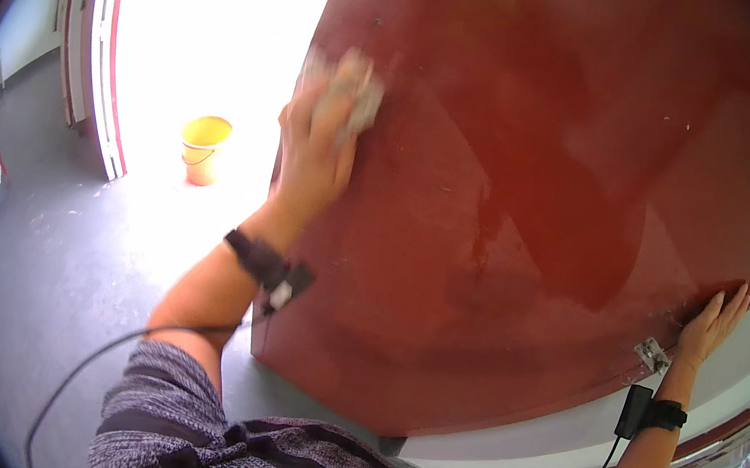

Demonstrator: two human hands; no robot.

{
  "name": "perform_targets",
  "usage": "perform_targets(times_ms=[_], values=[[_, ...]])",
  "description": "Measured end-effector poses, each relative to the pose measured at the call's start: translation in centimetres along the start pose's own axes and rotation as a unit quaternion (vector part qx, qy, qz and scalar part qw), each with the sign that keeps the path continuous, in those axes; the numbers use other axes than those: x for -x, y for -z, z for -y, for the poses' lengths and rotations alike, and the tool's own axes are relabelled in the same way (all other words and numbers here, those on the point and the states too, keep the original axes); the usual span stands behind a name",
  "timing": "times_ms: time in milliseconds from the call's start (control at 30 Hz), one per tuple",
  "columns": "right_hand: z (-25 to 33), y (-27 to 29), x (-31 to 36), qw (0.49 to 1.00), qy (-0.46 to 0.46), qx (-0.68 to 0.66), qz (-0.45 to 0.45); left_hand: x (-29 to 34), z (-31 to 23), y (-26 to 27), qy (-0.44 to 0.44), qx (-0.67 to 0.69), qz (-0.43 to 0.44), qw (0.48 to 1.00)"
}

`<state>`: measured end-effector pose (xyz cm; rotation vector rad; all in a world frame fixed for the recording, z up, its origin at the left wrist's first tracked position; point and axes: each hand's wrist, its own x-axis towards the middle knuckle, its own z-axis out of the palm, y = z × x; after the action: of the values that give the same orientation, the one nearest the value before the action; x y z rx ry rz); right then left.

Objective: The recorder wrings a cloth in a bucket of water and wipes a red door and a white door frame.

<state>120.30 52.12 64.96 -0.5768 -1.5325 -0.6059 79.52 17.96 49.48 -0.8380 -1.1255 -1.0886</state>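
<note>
on the cut-off red door (pixel 531 198), the left hand (pixel 318 146) grips a blurred rag (pixel 368 108). the right hand (pixel 709 327) lies open.

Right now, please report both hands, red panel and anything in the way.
Left hand gripping pale cloth at red panel. Right hand open at panel's right edge. Panel darker in patches. Yellow bucket on floor, clear of both hands.

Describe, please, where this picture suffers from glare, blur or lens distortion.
Head view: glare whites out the tall bright doorway around the round yellow bucket; head view: the bare left hand and its crumpled pale cloth are blurred, the bare right hand sharper; head view: fisheye distortion bows the large dark-red panel's lower edge, inside black corners.
</note>
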Motion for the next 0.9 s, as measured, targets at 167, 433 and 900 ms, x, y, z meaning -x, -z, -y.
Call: perform_targets(times_ms=[167, 433, 900], values=[[-0.7, -0.2, 0.1, 1.000, 0.002, 0.015, 0.000, 12.0, -1.0, 6.2, 0.072, -0.060, 0.153, 0.984], [0.1, -0.6, 0.1, 1.000, 0.001, 0.010, 0.000, -9.6, 5.0, 1.9, -0.074, 0.024, 0.097, 0.992], [-1.2, -0.5, -0.3, 0.999, 0.029, 0.013, -0.005, 19.1, 0.7, 10.2, 0.128, -0.064, 0.255, 0.956]])
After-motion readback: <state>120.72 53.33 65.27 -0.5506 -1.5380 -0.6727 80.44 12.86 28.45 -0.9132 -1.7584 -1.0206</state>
